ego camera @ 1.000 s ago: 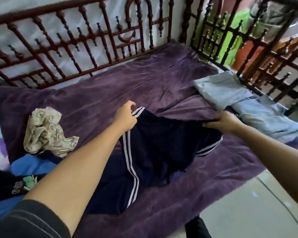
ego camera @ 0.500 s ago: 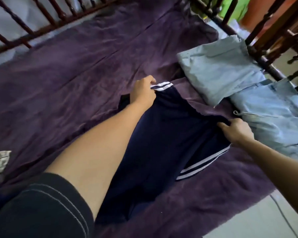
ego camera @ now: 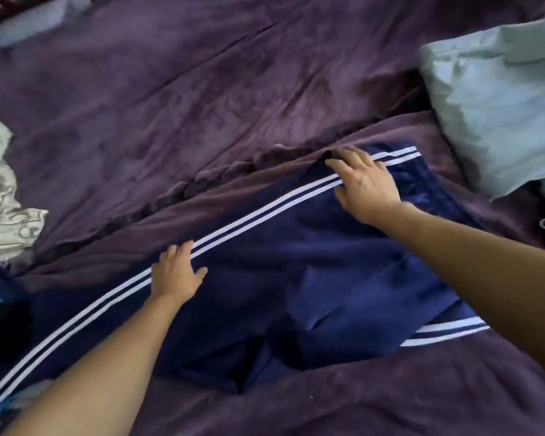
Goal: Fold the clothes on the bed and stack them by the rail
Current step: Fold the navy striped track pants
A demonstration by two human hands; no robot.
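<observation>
While the navy trousers (ego camera: 296, 262) lie across the bed (ego camera: 202, 105), left grip (ego camera: 175, 273) and right grip (ego camera: 367, 185) press flat, fingers straight, holding nothing, likely smoothing the striped seam for folding.

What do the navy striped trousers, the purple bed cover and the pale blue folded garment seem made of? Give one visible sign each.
Navy striped trousers: likely smooth synthetic knit; faint sheen on its folds.
Purple bed cover: plush, velvety fleece by its look; nap shows lighter and darker patches.
Pale blue folded garment: perhaps matt woven cotton or light denim; soft creases, no shine.
</observation>
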